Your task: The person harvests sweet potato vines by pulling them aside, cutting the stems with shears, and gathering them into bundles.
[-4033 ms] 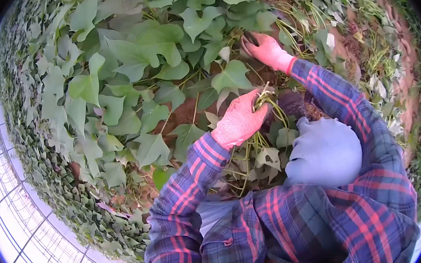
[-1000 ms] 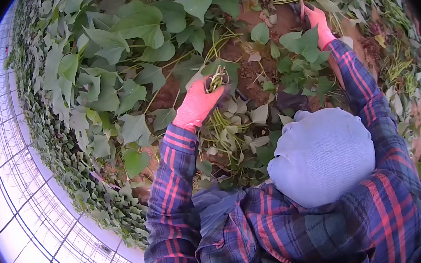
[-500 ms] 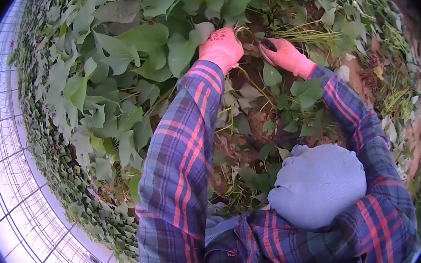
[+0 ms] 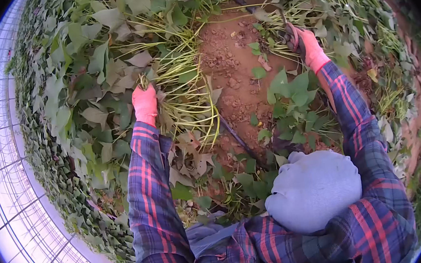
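Note:
My left hand (image 4: 145,105), in a pink glove, is closed around a bunch of cut-looking vine stems (image 4: 143,81) at the left of centre. Long pale green stems (image 4: 187,103) spread out to its right, with leaves under and around them. On the right, my right hand (image 4: 310,50), in a pink glove with a dark palm, is wrapped round a dark-handled tool (image 4: 291,36). A thin part of the tool points up among the stems and leaves. The two hands are far apart, with bare reddish soil (image 4: 232,63) between them.
A dark hose (image 4: 239,138) crosses the soil below the middle. Small leafy plants (image 4: 293,95) stand below my right hand. Dense vines (image 4: 51,111) cover the left side. Beyond them is a pale gridded structure (image 4: 1,167). My knee, in light blue cloth (image 4: 315,190), is at the bottom.
My left hand has moved left and down with the vines, and my right hand has moved to the right. The leaves between them have shifted left, exposing soil and the hose.

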Available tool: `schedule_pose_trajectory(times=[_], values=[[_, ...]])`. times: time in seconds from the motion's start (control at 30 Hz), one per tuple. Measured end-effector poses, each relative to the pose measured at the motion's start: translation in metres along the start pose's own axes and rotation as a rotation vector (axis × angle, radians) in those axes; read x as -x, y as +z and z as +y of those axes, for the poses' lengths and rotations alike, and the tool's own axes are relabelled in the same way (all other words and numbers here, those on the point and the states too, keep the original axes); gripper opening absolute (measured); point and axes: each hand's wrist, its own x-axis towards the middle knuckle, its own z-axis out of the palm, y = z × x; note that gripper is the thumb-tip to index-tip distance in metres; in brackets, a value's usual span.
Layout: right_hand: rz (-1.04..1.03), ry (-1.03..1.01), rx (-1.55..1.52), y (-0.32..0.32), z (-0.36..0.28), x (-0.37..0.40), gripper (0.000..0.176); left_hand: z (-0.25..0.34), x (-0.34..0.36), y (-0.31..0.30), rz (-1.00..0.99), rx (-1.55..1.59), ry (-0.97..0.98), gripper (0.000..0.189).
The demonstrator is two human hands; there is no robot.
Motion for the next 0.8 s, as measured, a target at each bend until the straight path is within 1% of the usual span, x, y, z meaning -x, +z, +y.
schedule_pose_trajectory(times=[0.03, 0.07, 0.1, 0.13, 0.17, 0.2, 0.23, 0.3, 0.33, 0.37, 0.4, 0.43, 0.5, 0.53, 0.57, 0.6, 0.63, 0.67, 0.7, 0.73, 0.77, 0.8], values=[[0.002, 0.002, 0.001, 0.001, -0.001, 0.005, 0.022, -0.009, 0.003, 0.002, -0.005, 0.129, -0.056, 0.036], [0.011, -0.032, 0.067, 0.003, -0.002, 0.012, 0.023, -0.019, 0.006, 0.006, -0.011, 0.254, -0.116, 0.036], [0.015, -0.062, 0.134, 0.007, 0.001, 0.017, 0.025, -0.028, 0.005, 0.013, -0.012, 0.248, -0.127, 0.036], [-0.027, -0.173, 0.236, 0.006, 0.009, 0.013, 0.029, -0.038, 0.001, 0.020, -0.014, 0.318, -0.166, 0.035], [-0.119, -0.168, 0.220, 0.015, 0.008, 0.028, 0.031, -0.037, 0.005, 0.016, -0.013, 0.382, -0.210, 0.035], [-0.167, -0.110, 0.397, 0.025, 0.005, 0.042, 0.031, -0.035, 0.009, 0.014, -0.028, 0.392, -0.183, 0.034], [-0.217, -0.057, 0.573, 0.032, 0.006, 0.050, 0.031, -0.020, 0.015, 0.006, -0.055, 0.340, -0.208, 0.034], [-0.532, -0.226, 0.847, 0.034, 0.032, 0.044, 0.030, -0.004, 0.024, 0.001, -0.028, 0.395, -0.165, 0.034], [-0.556, -0.276, 1.014, 0.054, 0.028, 0.067, 0.030, -0.008, 0.024, 0.003, -0.025, 0.388, -0.173, 0.034], [-0.658, -0.174, 1.163, 0.071, 0.020, 0.075, 0.036, -0.013, 0.021, 0.007, -0.023, 0.410, -0.135, 0.034], [-0.663, -0.232, 1.259, 0.079, 0.029, 0.071, 0.036, -0.015, 0.020, 0.010, -0.019, 0.433, -0.095, 0.034], [-0.667, -0.292, 1.355, 0.088, 0.038, 0.063, 0.036, -0.014, 0.022, 0.009, -0.017, 0.428, -0.099, 0.034], [-0.678, -0.533, 1.400, 0.111, 0.047, 0.052, 0.036, -0.002, 0.027, 0.002, -0.084, 0.489, -0.171, 0.026], [-0.727, -0.458, 1.465, 0.128, 0.038, 0.052, 0.037, 0.011, 0.033, -0.004, -0.123, 0.476, -0.198, 0.023], [-0.728, -0.573, 1.521, 0.139, 0.035, 0.046, 0.038, 0.017, 0.037, -0.008, -0.125, 0.471, -0.203, 0.023], [-0.693, -0.655, 1.441, 0.152, 0.028, 0.045, 0.039, 0.020, 0.040, -0.010, -0.145, 0.386, -0.148, 0.028], [-0.582, -0.813, 1.266, 0.157, 0.036, 0.029, 0.035, 0.026, 0.045, -0.014, -0.162, 0.301, -0.095, 0.034], [-0.522, -0.757, 1.148, 0.160, 0.024, 0.020, 0.036, 0.038, 0.056, -0.020, -0.080, 0.261, 0.037, 0.038], [-0.462, -0.701, 1.030, 0.162, 0.012, 0.012, 0.037, 0.032, 0.058, -0.019, -0.076, 0.257, 0.032, 0.038], [-0.415, -0.771, 1.052, 0.150, 0.011, -0.003, 0.038, 0.024, 0.058, -0.016, -0.078, 0.278, 0.020, 0.041], [-0.368, -0.843, 1.074, 0.134, 0.009, -0.015, 0.043, 0.017, 0.059, -0.014, -0.077, 0.302, 0.009, 0.043], [-0.416, -0.539, 0.651, 0.124, 0.011, -0.015, 0.033, 0.016, 0.060, -0.016, -0.070, 0.301, 0.008, 0.043]])
